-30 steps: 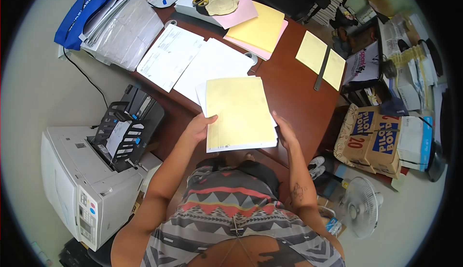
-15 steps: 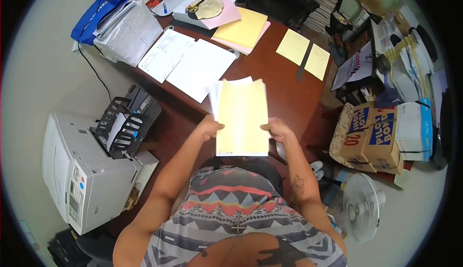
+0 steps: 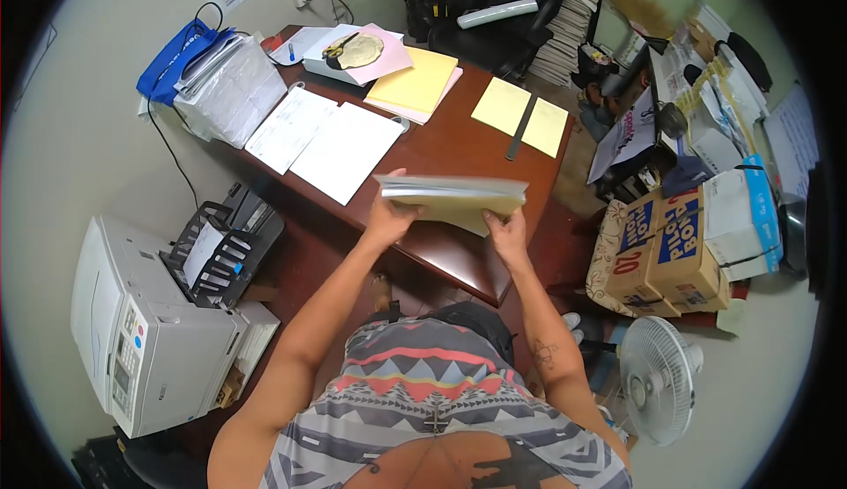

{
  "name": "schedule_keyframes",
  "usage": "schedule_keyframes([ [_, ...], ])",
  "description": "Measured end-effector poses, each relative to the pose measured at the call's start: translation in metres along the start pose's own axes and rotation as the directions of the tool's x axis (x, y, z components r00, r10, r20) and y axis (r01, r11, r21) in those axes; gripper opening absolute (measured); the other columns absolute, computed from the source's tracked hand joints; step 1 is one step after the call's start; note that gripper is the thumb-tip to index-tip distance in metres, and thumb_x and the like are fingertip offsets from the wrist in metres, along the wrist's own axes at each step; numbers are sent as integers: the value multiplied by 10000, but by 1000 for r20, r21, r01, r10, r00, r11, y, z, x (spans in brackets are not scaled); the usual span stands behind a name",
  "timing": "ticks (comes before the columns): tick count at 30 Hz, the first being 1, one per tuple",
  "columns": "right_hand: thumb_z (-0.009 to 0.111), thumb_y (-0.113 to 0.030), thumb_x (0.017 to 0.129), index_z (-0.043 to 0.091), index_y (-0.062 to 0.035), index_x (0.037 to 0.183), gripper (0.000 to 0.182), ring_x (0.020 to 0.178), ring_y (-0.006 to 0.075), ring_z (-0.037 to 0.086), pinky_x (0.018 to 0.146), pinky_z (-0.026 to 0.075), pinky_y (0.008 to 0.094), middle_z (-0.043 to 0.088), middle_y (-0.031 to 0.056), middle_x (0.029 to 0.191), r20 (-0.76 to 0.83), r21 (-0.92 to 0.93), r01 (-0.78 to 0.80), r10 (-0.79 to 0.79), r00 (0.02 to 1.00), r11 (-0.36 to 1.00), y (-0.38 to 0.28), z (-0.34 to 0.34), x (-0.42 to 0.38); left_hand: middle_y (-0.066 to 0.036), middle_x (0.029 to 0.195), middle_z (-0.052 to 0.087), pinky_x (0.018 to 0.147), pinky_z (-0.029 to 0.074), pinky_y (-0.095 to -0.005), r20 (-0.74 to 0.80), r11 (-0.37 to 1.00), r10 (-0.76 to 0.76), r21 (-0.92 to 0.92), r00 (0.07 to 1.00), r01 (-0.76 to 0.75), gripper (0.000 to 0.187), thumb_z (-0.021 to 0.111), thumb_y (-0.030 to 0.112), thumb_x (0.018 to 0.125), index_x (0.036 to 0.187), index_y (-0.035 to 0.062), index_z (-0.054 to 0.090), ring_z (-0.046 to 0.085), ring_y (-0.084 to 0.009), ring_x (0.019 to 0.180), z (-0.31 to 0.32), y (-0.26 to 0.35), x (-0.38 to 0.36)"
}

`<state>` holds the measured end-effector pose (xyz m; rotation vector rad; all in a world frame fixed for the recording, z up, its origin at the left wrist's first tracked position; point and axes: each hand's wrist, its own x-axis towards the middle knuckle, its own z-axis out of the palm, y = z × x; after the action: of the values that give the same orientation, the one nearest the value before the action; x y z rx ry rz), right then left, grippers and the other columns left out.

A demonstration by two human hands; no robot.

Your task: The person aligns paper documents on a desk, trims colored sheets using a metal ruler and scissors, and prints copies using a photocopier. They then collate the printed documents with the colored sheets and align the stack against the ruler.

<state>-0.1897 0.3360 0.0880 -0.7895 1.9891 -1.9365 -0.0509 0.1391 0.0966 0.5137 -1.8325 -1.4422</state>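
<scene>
Between my two hands is a stack of paper (image 3: pixel 459 199), tilted so that its long edge faces up, with yellow on the near side and white sheets behind. My left hand (image 3: pixel 393 217) is closed around its left end, the thumb on the near face. On the right end my right hand (image 3: pixel 506 233) pinches the lower corner, thumb in front. The stack is held above the near edge of a brown desk (image 3: pixel 454 255). White printed sheets (image 3: pixel 346 152) lie on the desk beyond my left hand. Past my right hand lies a yellow pad (image 3: pixel 498 108) with a dark strip (image 3: pixel 522 127) across it.
Yellow and pink papers (image 3: pixel 415 83), scissors (image 3: pixel 337 46) and a wrapped paper stack (image 3: pixel 234 92) are farther back on the desk. A printer (image 3: pixel 154 321) stands at left. Cardboard boxes (image 3: pixel 657 251) and a fan (image 3: pixel 657 381) are at right.
The stack was upright with its yellow face toward me; now it is turned edge-up and farther forward over the desk. Both hands have moved up with it, and the view has shifted.
</scene>
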Motion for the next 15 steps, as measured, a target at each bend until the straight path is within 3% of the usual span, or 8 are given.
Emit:
schedule_keyframes([
  [1,665,-70,908,569,-16,1228,338,1052,173,588,938,449,322,650,95,1127,-78,22,44,-43,996,999,0,1,-3,-117,1093,687,921,511,-346,3,1000,1,-1,1000,-1,344,670,-34,860,1192,-49,582,648,-217,1027,-1,-7,1],
  [3,669,-86,913,540,-18,1251,368,1051,182,589,942,449,323,643,86,1116,-63,6,65,-64,996,998,12,-3,3,-111,1103,686,905,505,-343,140,993,-99,71,985,90,343,689,-24,848,1177,-45,594,646,-207,1010,-4,-12,9],
  [7,678,-103,915,527,-18,1235,363,1069,186,578,956,439,320,626,88,1137,-34,42,146,-144,989,988,8,-6,16,-119,1118,672,902,502,-337,181,990,-141,27,973,139,355,713,-12,836,1163,-44,580,636,-188,1020,-5,-8,19],
  [9,682,-99,911,521,-17,1232,368,1079,189,572,965,434,321,618,92,1149,-30,34,159,-158,987,987,-1,-5,19,-119,1124,661,907,502,-331,140,991,-118,-38,983,125,408,726,-17,819,1186,-23,547,632,-187,1035,-2,-5,21],
  [11,698,-72,887,482,-14,1264,439,1089,194,566,978,427,325,601,102,1168,-93,144,180,-168,981,973,-10,-2,22,-120,1129,651,912,503,-325,98,989,-95,-104,991,105,465,740,-23,803,1209,-3,514,629,-186,1050,2,0,27],
  [13,706,-64,877,457,-13,1285,481,1094,195,565,983,426,327,594,106,1177,-73,98,200,-193,978,975,-13,-3,25,-119,1131,639,911,505,-330,120,971,-14,-234,993,42,492,758,-20,790,1211,5,505,624,-190,1051,4,1,31],
  [15,714,-57,867,432,-11,1305,523,1099,196,565,988,425,329,587,110,1186,-50,52,221,-218,975,974,-11,-4,26,-116,1130,639,911,505,-327,141,983,-30,-176,990,55,492,760,-18,789,1209,5,505,621,-186,1053,5,1,35],
])
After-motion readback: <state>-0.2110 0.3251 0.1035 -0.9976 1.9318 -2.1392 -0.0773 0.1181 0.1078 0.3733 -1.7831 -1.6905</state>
